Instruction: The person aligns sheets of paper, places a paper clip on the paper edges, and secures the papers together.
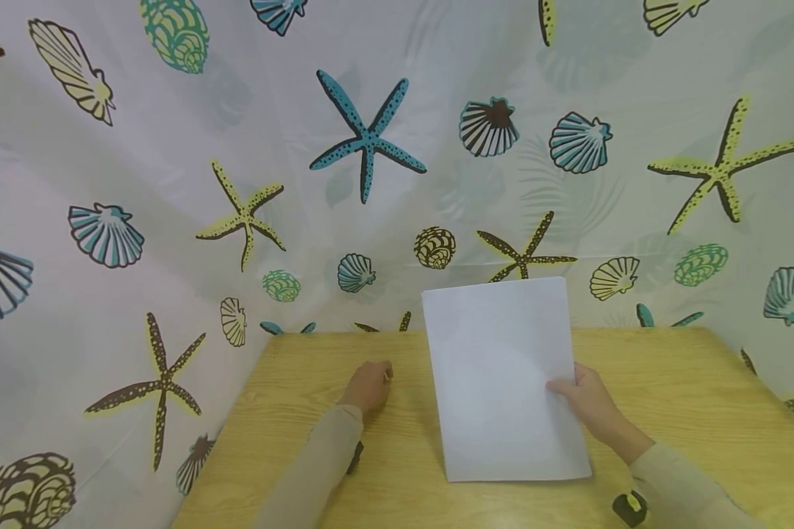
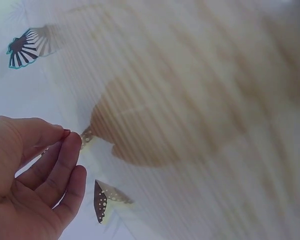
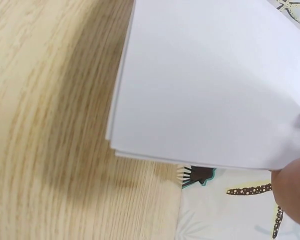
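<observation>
A stack of white paper (image 1: 506, 382) stands tilted up above the table, its top edge overlapping the patterned cloth behind. My right hand (image 1: 595, 404) grips the stack by its right edge, with the thumb across the front face. In the right wrist view, slightly offset sheet edges show at one corner of the paper (image 3: 200, 85). My left hand (image 1: 369, 383) is apart from the paper, low over the table to its left. Its fingers are loosely curled in the left wrist view, thumb near the index fingertip, and I see nothing held in that hand (image 2: 45, 175).
The light wooden table (image 1: 291, 367) spreads under both hands. A white cloth (image 1: 384, 220) printed with shells and starfish hangs behind it and along both sides. Dark bands show at the left wrist (image 1: 355, 457) and right wrist (image 1: 628, 508).
</observation>
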Demonstrator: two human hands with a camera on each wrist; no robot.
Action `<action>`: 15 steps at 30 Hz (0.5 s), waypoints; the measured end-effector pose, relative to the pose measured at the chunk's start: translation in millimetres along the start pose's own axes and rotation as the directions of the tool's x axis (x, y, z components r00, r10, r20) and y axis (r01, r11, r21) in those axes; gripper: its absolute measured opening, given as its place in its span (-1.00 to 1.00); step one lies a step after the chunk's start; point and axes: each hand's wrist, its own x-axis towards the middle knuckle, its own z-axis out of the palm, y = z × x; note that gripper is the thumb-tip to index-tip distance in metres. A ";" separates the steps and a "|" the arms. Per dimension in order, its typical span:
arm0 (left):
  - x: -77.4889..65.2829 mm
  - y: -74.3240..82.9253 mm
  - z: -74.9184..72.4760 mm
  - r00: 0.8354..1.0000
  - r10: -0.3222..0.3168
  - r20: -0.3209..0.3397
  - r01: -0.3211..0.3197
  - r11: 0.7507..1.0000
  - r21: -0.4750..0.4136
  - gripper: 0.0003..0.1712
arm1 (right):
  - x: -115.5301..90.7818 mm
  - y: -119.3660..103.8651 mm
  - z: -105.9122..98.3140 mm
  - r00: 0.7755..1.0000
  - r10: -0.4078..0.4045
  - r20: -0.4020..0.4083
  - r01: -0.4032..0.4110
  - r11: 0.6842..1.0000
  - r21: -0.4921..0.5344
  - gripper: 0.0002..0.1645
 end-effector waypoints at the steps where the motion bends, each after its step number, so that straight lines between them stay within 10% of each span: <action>1: 0.0 0.5 -0.5 1.000 0.005 -0.005 -0.005 1.000 -0.008 -0.83 | 0.0 -0.3 -0.1 1.000 -0.001 0.000 0.001 1.000 0.000 -0.42; 15: 2.5 1.7 -2.7 1.000 0.010 -0.005 -0.010 0.999 -0.042 -0.83 | -0.1 -3.6 1.7 1.000 0.026 -0.009 -0.026 1.000 -0.013 -0.41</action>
